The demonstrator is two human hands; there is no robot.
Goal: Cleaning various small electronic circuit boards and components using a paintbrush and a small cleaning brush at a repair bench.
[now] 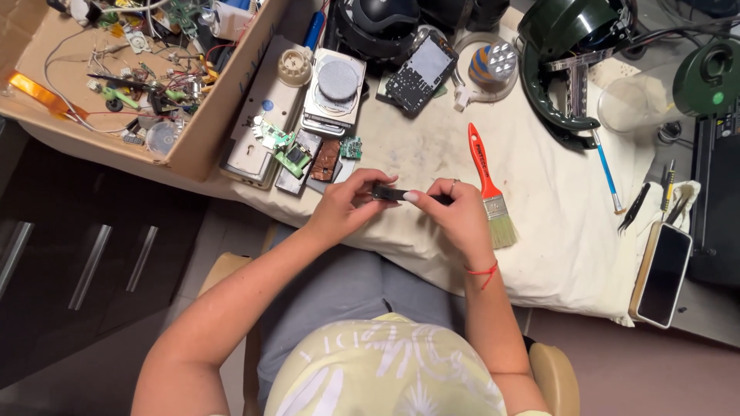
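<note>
The person sits at a desk (pixel 555 231) covered with a stained cream cloth and holds a small, flat black rectangular part (pixel 388 192) between both hands just above the near edge of the cloth. The left hand (pixel 347 206) closes its fingers around the left end of the part; the right hand (pixel 455 212), with a ring on one finger and a red thread at the wrist, pinches the right end, thumb pressed to the top. Whether the part is being pulled open, pressed shut or only turned over cannot be told; it looks whole, with no separate piece showing between the fingers, so the handling seems to be at an early or middle stage rather than finished.

Just right of the right hand lies a flat paintbrush with an orange handle and pale bristles (pixel 489 189), untouched. Far of the left hand sit several small green and brown circuit boards (pixel 308 154) on a grey tray, and beyond them a silver device with a round grey pad (pixel 335 88) and a black handset with a keypad (pixel 422 69). An open cardboard box of wires and small parts (pixel 131 77) stands at far left. A dark smartphone in a tan case (pixel 663 273) lies at the near right edge.
</note>
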